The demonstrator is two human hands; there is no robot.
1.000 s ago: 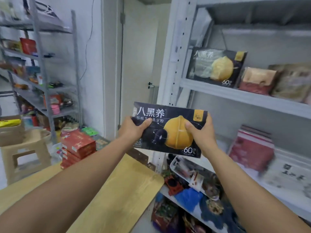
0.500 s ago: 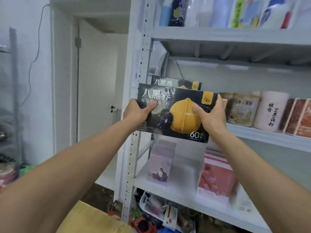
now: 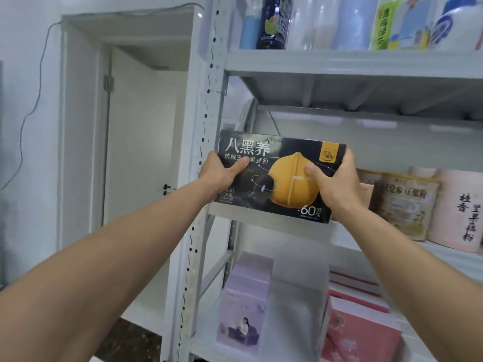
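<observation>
**Head view.** A black box (image 3: 277,176) w/ a yellow nut-shaped picture is held upright, print facing the camera, at the left end of the middle shelf (image 3: 261,220), just right of the rack post (image 3: 209,121). Its lower edge is seen level w/ the shelf's front lip; whether it rests there cannot be told. The box is tilted slightly, right end lower.

The left hand (image 3: 219,174) is wrapped round the box's left edge: thumb laid on the front, other fingers hidden behind. The right hand (image 3: 337,185) is clamped on the right end likewise, thumb pressed on the yellow picture, fingers curled over the top right corner & behind. Both arms are stretched fwd & up.

On the same shelf, to the right, a beige pouch (image 3: 407,205) & a pink canister (image 3: 460,210) are stood near the right hand. On the top shelf (image 3: 339,61) bottles (image 3: 274,22) are lined up. On the shelf below, a lilac box (image 3: 245,296), a grey pouch (image 3: 292,317) & a red-pink box (image 3: 363,338) are stood side by side. Left of the rack a white door (image 3: 141,142) is seen, w/ a thin cable (image 3: 28,118) run along the wall beside its frame.
</observation>
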